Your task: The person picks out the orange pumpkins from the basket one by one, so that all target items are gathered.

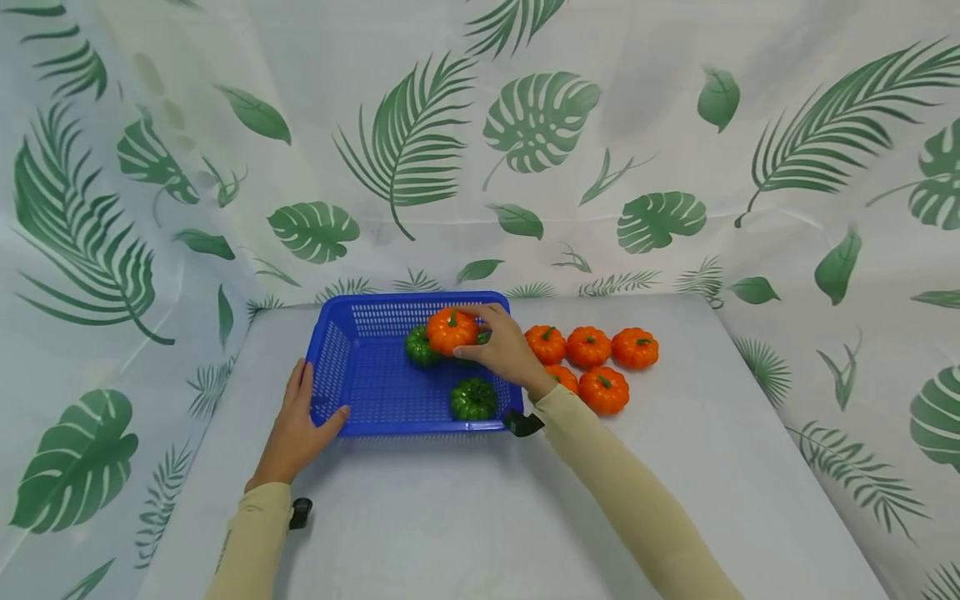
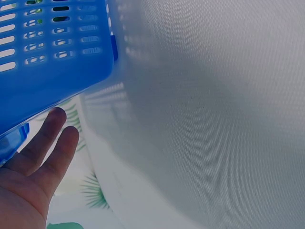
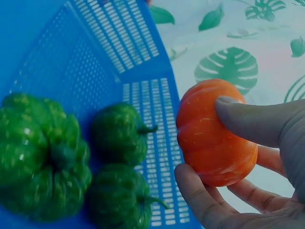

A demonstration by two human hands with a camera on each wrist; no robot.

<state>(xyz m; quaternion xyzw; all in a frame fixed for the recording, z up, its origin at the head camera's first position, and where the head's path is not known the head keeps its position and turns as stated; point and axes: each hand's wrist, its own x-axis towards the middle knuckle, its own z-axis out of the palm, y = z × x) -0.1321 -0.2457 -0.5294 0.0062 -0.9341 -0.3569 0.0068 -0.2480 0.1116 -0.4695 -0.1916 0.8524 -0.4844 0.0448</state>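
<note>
My right hand [image 1: 501, 343] grips a small orange pumpkin [image 1: 452, 332] between thumb and fingers over the back right part of a blue plastic basket [image 1: 411, 427]. In the right wrist view this pumpkin [image 3: 214, 131] shows beside the slotted basket wall, level with my fingertips. Three green pumpkins lie in the basket: a near one [image 3: 35, 157] and two farther ones side by side, one [image 3: 116, 133] with its stem toward the wall. At the basket's left front corner, my left hand [image 1: 300, 429] rests with straight fingers along the outer side and the thumb by the front rim.
Several orange pumpkins stand in two rows right of the basket, among them a front one [image 1: 603, 390] and a far right one [image 1: 635, 347]. A white tabletop [image 1: 450, 517] lies under everything. Behind it hangs a leaf-print curtain [image 1: 450, 250].
</note>
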